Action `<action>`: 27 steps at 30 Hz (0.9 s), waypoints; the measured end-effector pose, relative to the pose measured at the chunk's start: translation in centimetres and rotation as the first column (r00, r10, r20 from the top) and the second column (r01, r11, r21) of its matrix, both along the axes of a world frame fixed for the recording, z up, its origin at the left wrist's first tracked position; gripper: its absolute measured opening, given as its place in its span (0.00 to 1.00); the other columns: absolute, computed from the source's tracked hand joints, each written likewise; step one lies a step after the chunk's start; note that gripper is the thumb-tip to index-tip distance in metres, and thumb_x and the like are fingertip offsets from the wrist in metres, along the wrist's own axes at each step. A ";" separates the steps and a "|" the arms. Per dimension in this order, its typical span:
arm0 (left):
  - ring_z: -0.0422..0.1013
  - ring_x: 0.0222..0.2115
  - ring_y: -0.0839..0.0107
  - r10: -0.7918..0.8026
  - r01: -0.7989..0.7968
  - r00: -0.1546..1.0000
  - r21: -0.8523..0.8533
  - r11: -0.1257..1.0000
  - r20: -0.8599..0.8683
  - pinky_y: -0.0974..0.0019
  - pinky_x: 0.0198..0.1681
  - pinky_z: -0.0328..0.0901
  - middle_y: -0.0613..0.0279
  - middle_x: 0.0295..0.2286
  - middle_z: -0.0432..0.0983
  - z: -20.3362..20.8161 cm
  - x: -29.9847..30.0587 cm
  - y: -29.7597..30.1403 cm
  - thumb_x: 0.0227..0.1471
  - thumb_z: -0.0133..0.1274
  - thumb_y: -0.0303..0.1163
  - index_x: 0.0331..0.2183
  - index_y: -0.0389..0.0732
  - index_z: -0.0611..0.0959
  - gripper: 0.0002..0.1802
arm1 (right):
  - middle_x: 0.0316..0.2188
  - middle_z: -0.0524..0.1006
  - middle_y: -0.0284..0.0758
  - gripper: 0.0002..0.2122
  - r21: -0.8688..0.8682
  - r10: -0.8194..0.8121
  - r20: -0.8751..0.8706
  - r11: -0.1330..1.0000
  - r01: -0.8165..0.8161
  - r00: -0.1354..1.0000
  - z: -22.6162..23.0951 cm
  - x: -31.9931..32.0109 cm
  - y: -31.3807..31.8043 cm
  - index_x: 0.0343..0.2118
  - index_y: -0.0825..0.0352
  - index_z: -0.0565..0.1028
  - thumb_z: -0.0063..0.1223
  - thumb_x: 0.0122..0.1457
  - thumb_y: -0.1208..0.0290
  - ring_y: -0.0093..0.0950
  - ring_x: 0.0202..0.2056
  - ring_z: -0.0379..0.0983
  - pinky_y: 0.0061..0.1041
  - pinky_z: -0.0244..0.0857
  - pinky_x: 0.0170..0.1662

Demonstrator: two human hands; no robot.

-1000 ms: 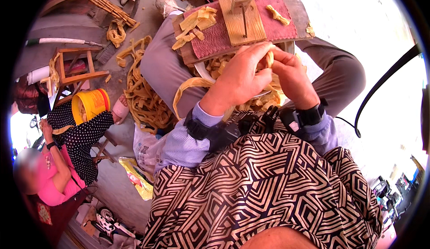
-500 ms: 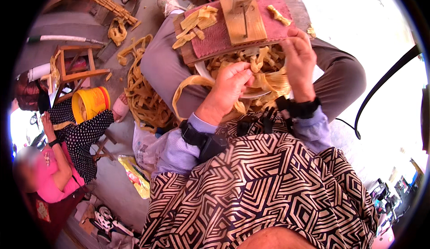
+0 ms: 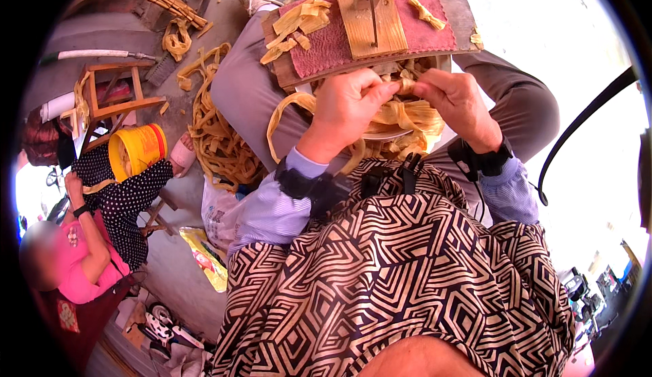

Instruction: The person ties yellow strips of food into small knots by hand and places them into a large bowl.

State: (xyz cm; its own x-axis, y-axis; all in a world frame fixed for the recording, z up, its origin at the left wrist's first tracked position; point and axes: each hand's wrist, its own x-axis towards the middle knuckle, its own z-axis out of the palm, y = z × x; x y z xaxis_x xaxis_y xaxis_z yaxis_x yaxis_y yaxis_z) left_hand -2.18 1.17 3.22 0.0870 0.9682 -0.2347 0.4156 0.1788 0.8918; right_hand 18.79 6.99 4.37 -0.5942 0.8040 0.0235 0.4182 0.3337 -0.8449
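Seated with knees spread in gray trousers (image 3: 238, 78) and a black-and-cream patterned garment (image 3: 394, 261), a person works yellowish strips by hand above the lap, as a co-worker in a pink top (image 3: 85, 275) sits off to the left near a yellow bucket (image 3: 146, 149). A wooden board (image 3: 465, 21) spans the thighs, topped by a red cloth (image 3: 322, 51) and an upright-grained wooden block (image 3: 390, 31). On the floor beside the left leg lies a tangled pile of strips (image 3: 221, 146); a white bowl (image 3: 387, 135) heaped with more sits between the legs, partly beneath the board. Both forearms, in striped blue sleeves with black bands at the wrists, reach forward and angle inward, the left hand (image 3: 346, 109) and right hand (image 3: 462, 105) nearly meeting at the board's near edge, backs mostly uppermost. Between them, just above the bowl, is a short bit of strip (image 3: 406, 86), its visible section bridging the gap from left to right, its ends hidden by fingers. The left thumb and forefinger pinch one side; the right thumb and forefinger grip the other, with the remaining right fingers curled toward the palm.
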 end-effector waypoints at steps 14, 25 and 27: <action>0.62 0.24 0.84 -0.149 0.144 0.976 0.042 0.989 0.158 0.74 0.27 0.60 0.71 0.22 0.70 2.5 -1.3 1.1 0.59 0.50 0.30 0.32 0.34 0.79 0.09 | 0.22 0.75 0.27 0.04 -0.592 0.197 -0.011 0.789 -0.165 0.980 3.1 -1.5 3.0 0.32 0.72 0.76 0.56 0.54 0.78 0.14 0.23 0.71 0.14 0.65 0.26; 0.63 0.26 0.85 0.048 -0.026 0.897 -0.056 0.998 0.439 0.78 0.30 0.61 0.74 0.25 0.71 0.4 -4.0 5.0 0.58 0.50 0.29 0.40 0.37 0.77 0.08 | 0.26 0.74 0.27 0.07 -0.600 -0.323 -0.298 0.795 0.087 0.898 -0.2 -3.2 4.8 0.38 0.69 0.76 0.50 0.60 0.74 0.15 0.23 0.68 0.14 0.64 0.27; 0.64 0.26 0.85 0.088 -0.061 0.876 -0.073 0.995 0.474 0.78 0.30 0.61 0.74 0.25 0.71 -0.5 -4.0 6.0 0.58 0.51 0.28 0.38 0.37 0.77 0.07 | 0.26 0.75 0.28 0.08 -0.568 -0.355 -0.248 0.807 0.162 0.901 -0.2 -3.7 5.3 0.38 0.70 0.76 0.50 0.61 0.72 0.15 0.23 0.68 0.15 0.64 0.28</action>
State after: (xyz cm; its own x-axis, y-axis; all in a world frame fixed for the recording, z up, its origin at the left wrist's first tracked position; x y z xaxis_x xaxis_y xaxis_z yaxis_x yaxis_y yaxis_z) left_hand -6.13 7.12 2.76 0.1298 0.9632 -0.2353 -0.0738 0.2461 0.9664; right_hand 15.13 12.26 4.18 -0.3960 0.8709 -0.2909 0.0908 -0.2781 -0.9563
